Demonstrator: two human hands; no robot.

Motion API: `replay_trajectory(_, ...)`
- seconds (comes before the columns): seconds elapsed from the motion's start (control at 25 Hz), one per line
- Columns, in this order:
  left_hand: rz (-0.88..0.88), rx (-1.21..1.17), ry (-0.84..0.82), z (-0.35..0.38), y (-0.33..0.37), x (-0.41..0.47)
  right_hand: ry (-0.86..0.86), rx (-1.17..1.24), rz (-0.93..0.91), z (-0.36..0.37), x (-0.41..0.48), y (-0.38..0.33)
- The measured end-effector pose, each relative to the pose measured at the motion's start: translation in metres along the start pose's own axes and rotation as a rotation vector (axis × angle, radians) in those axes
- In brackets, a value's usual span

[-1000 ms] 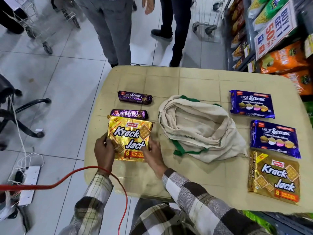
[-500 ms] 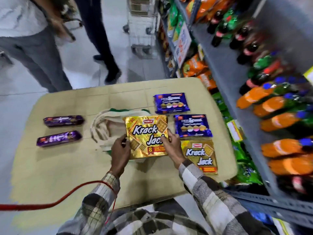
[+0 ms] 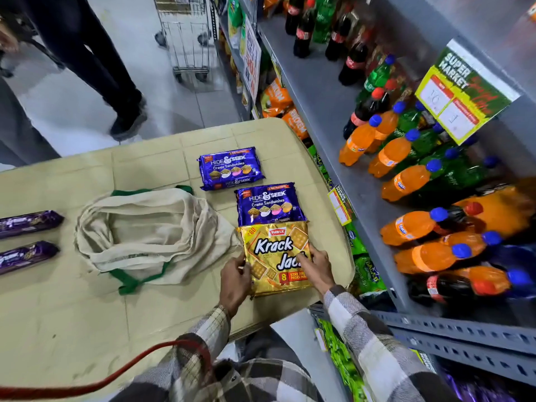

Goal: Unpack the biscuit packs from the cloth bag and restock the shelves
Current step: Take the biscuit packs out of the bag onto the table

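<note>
the krack jack pack (image 3: 274,256) lies flat at the near right corner of the worktop (image 3: 87,314), directly between the two hands. its long axis runs away from the person, tipped a little to the right. its far edge touches, and seems just to overlap, the nearer hide & seek pack (image 3: 269,204); a second hide & seek pack (image 3: 230,168) lies beyond that. the left hand (image 3: 233,278) is at the pack's left edge with its fingers (image 3: 242,264) curled in and pinching that edge. the right hand (image 3: 317,269) grips the right edge, one digit laid across the printed face and the rest bent at the rim; what they do underneath is hidden. the pack's near edge looks doubled, as if something gold lies under it, but i cannot tell for sure. the cloth bag (image 3: 145,233) sits slumped and open just to the left, touching the pack's corner, with two purple biscuit rolls (image 3: 29,223) well apart at the far left. the shelf (image 3: 324,111) stands to the right, past the worktop's edge and already crowded with orange bottles (image 3: 406,181). so the right hand is the nearer one, and any restocking move would likely swing the pack rightward, short side leading.
</note>
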State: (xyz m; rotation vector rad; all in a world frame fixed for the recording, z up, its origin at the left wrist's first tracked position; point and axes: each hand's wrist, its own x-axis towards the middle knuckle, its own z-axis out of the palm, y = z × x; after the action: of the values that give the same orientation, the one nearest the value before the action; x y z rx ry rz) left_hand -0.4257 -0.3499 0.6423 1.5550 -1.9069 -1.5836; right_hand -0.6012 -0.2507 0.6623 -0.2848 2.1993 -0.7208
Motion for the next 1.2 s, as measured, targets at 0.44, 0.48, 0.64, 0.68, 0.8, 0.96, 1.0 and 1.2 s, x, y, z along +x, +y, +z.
replay_trajectory(0.44,-0.051,0.032,0.006,0.006,0.009,-0.006,0.043,-0.023,0.02,-0.004,0.001,0.013)
replay_trajectory(0.48,-0.036,0.015,0.041,0.003,0.011,-0.004,0.089,-0.029,-0.011,-0.007,0.003,0.007)
replay_trajectory(0.64,0.057,0.086,0.154,-0.011,0.026,0.034,0.102,-0.028,-0.156,-0.023,0.03,-0.032)
replay_trajectory(0.68,0.057,0.101,0.159,-0.013,0.032,0.045,0.083,-0.034,-0.173,-0.025,0.038,-0.044)
replay_trajectory(0.8,0.006,0.079,0.117,-0.018,0.055,0.08,0.01,-0.088,-0.191,-0.024,0.068,-0.076)
replay_trajectory(0.96,-0.068,0.035,-0.026,-0.015,0.058,0.123,-0.104,-0.121,-0.11,-0.019,0.107,-0.096)
replay_trajectory(1.0,-0.108,0.017,-0.064,-0.014,0.057,0.129,-0.133,-0.142,-0.095,-0.018,0.118,-0.095)
replay_trajectory(1.2,-0.229,-0.099,-0.16,-0.004,0.056,0.14,-0.204,-0.067,-0.078,-0.006,0.142,-0.083)
